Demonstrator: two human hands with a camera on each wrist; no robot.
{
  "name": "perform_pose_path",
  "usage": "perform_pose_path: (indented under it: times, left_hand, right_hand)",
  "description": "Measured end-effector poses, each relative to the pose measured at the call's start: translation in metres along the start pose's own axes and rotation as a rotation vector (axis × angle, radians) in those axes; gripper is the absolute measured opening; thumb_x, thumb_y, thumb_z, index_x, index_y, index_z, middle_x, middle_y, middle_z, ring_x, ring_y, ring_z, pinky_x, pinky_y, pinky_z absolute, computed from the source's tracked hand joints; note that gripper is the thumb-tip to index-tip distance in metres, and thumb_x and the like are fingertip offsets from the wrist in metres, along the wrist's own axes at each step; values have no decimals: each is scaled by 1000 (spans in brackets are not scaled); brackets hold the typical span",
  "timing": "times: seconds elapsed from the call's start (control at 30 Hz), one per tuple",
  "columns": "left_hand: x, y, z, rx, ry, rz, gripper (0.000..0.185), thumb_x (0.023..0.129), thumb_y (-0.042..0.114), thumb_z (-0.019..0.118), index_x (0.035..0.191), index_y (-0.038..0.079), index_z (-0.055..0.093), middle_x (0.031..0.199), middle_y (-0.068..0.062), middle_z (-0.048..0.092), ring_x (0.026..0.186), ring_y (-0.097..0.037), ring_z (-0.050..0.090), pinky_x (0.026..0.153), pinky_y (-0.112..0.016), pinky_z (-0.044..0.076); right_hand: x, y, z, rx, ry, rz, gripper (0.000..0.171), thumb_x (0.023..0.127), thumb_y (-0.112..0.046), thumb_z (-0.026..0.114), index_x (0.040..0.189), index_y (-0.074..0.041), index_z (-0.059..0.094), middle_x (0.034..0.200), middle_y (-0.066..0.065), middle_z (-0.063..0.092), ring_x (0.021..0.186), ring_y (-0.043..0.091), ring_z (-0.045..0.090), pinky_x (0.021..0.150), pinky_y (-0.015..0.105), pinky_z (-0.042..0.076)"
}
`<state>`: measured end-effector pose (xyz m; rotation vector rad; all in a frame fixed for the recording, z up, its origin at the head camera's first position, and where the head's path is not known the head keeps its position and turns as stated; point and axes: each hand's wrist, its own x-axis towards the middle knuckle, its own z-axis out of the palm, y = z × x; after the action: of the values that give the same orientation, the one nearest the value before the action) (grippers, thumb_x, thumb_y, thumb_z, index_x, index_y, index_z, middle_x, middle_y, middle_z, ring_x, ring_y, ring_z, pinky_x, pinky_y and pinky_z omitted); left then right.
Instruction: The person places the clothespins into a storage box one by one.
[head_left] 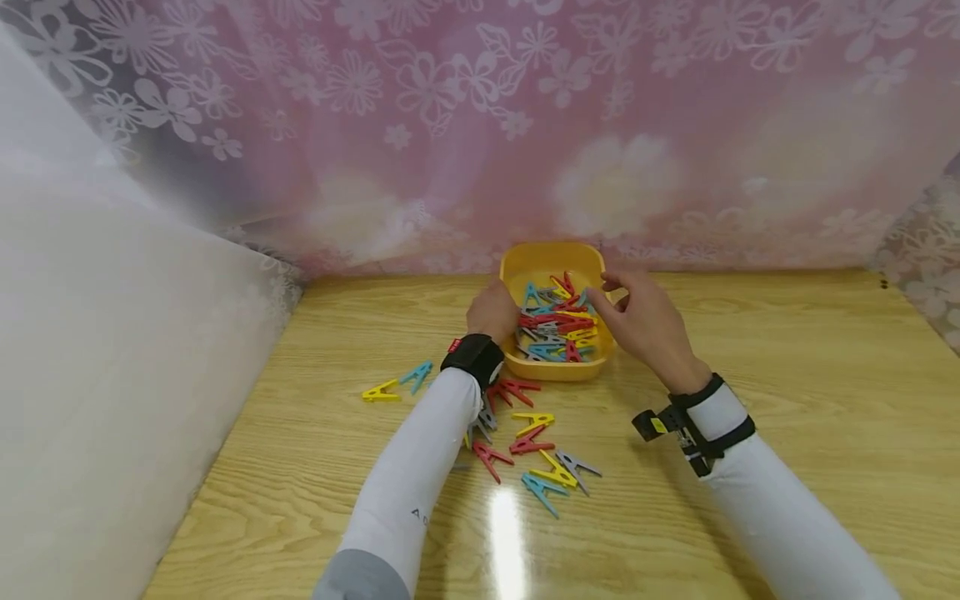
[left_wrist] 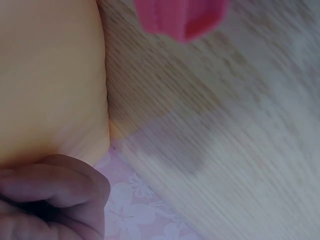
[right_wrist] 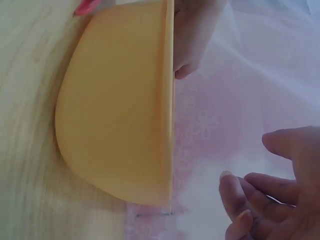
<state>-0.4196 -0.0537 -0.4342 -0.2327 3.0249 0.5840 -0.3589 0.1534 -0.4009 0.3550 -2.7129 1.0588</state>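
A yellow plastic basin (head_left: 558,372) stands at the back of the table, holding many clothespins (head_left: 555,323) in red, blue, yellow and grey. My left hand (head_left: 493,311) grips the basin's left side at the rim, its fingers (left_wrist: 52,182) curled against the outer wall; the thumb is hidden. By the right rim my right hand (head_left: 647,321) hovers, with thumb and fingers apart and nothing between them. The right wrist view shows that hand (right_wrist: 277,200) apart from the basin wall (right_wrist: 115,105).
Loose clothespins lie on the wooden table (head_left: 285,483) in front of the basin, including a red one (head_left: 491,458) and a blue one (head_left: 543,490). A yellow clothespin (head_left: 381,391) lies farther left. Behind the basin hangs a pink flowered curtain (head_left: 465,167).
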Motion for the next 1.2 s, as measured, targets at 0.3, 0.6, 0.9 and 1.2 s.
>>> perform_pose_path:
  times: [0.3,0.6,0.9,1.2]
  left_hand:
    - [-3,2,-2,-1,-12,6,31,96,23,55,118,1,49,101,-14,63,88,-30,64,76,-42,53]
    - [2,-2,0,-26,2,3,31,100,30,46,114,2,50,101,-13,62,91,-30,62,79,-43,52]
    - [2,-4,-1,-27,-14,10,30,99,24,49,117,1,48,102,-16,63,90,-32,63,78,-44,52]
    - [2,0,2,-55,-1,14,29,99,25,49,115,1,48,99,-16,62,90,-33,63,78,-44,51]
  right_hand:
    - [-27,12,0,39,-71,16,52,97,-42,53,128,-1,55,114,14,58,79,23,55,62,36,46]
    - [-65,19,7,39,-159,-59,34,93,-31,63,113,-4,63,100,8,60,72,17,52,56,31,44]
    - [-111,9,10,-81,-354,-101,44,84,-54,67,104,-14,62,90,-5,56,68,5,49,57,26,43]
    - [-139,0,21,-214,-511,-102,50,73,-63,71,100,-22,61,88,-14,49,69,5,47,57,29,40]
